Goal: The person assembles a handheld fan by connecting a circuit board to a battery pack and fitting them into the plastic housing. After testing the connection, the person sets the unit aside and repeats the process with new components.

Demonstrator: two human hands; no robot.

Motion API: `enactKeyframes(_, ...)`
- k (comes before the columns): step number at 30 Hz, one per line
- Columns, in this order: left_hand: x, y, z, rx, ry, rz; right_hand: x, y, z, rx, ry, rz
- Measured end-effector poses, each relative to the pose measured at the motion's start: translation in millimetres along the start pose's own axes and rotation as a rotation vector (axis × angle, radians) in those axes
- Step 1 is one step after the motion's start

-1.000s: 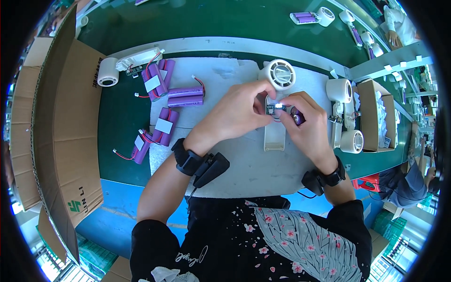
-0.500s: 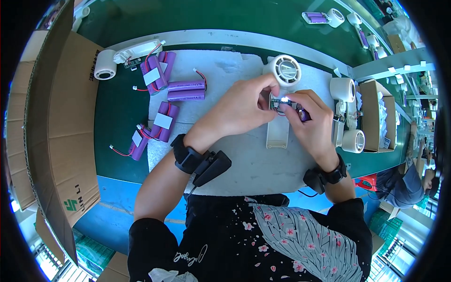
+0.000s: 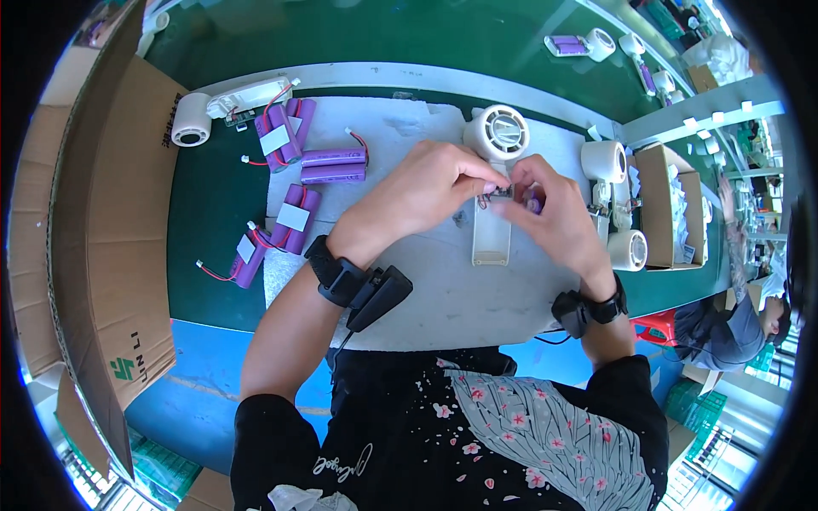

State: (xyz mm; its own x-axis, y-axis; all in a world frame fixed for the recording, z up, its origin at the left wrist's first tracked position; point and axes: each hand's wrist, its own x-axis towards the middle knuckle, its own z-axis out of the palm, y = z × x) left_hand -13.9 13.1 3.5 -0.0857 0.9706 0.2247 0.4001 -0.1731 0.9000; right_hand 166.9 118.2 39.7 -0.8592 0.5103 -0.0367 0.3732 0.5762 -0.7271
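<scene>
A white handheld fan lies on the pale foam mat, its round fan head [image 3: 503,133] at the far end and its open, hollow handle [image 3: 491,238] toward me. At the top of the handle sits a small circuit board [image 3: 504,192] with thin wires, partly covered by my fingers. My left hand [image 3: 447,183] has thumb and forefinger pinched together at the board's left edge; what they grip is too small to make out. My right hand [image 3: 552,209] curls around a purple battery pack [image 3: 534,203], mostly hidden, with its fingertips next to the board.
Several purple battery packs [image 3: 334,165] with red and black leads lie to the left. Another fan [image 3: 191,119] is at the far left, beside a tall cardboard box [image 3: 128,230]. More fans [image 3: 603,162] and a small carton [image 3: 652,209] stand at right. A person [image 3: 724,332] sits beyond.
My left fingers have drawn together into a pinch beside the board. The right hand has turned and its fingers have lifted. The bright light on the board no longer shows.
</scene>
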Motion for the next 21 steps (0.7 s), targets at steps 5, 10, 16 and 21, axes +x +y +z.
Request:
enactKeyframes(5,0.0,2.5,-3.6,0.007,-0.088,0.017,-9.8,3.6,-21.7,0.114,-0.249,-0.050)
enactKeyframes(10,-4.2,7.0,-4.6,0.031,-0.106,-0.009,-21.0,-7.3,-33.1,0.333,-0.281,0.210)
enactKeyframes(16,-5.6,8.2,4.6,0.015,-0.034,-0.039,-33.6,-8.5,-20.9,-0.184,0.097,0.229)
enactKeyframes(21,-4.4,9.8,7.6,-0.013,-0.002,-0.115,-44.1,0.1,-14.0,-0.414,0.244,-0.207)
